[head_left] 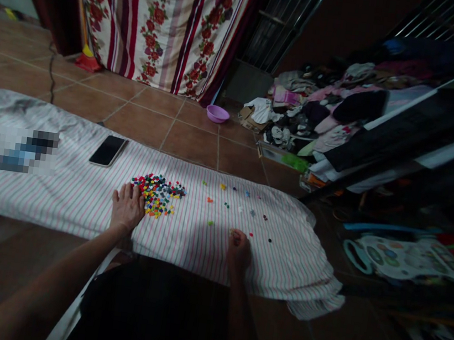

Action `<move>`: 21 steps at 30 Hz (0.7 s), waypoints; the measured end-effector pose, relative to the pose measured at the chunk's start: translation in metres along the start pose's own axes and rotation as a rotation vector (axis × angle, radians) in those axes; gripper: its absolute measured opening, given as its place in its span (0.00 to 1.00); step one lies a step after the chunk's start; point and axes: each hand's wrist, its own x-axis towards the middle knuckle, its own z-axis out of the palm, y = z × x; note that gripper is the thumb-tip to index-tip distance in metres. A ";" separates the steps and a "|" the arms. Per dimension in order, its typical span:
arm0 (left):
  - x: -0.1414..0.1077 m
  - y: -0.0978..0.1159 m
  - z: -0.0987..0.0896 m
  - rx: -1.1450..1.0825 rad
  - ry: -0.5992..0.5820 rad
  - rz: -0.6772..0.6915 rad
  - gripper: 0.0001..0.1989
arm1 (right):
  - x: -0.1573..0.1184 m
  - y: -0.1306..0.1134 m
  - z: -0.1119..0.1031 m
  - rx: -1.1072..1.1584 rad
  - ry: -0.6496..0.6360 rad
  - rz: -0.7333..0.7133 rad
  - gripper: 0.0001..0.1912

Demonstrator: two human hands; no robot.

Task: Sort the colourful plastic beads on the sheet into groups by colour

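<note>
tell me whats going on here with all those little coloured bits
A person has their left hand resting at the edge of a mixed pile of small coloured pieces on a striped cloth. Their right hand is at the small, spread-out groups, fingertips together; whether it holds a piece is unclear. A phone lies beyond the left hand.

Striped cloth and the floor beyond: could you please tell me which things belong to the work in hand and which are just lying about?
In use:
- left hand, touching the heap of coloured pieces
- right hand, fingers curled, near small spaced-out pieces
- striped cloth beneath

Apparently just lying about:
- phone on the cloth
- purple bowl
- clothes pile
</note>
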 end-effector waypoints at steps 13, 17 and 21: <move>-0.001 -0.003 0.004 0.018 0.025 0.024 0.27 | -0.009 0.003 0.005 0.123 0.124 -0.055 0.23; -0.001 -0.003 0.005 0.005 0.016 0.021 0.28 | -0.017 -0.007 0.014 0.144 0.166 -0.114 0.23; -0.002 -0.002 0.003 -0.001 0.003 0.005 0.28 | -0.030 -0.028 0.026 0.171 0.111 -0.216 0.19</move>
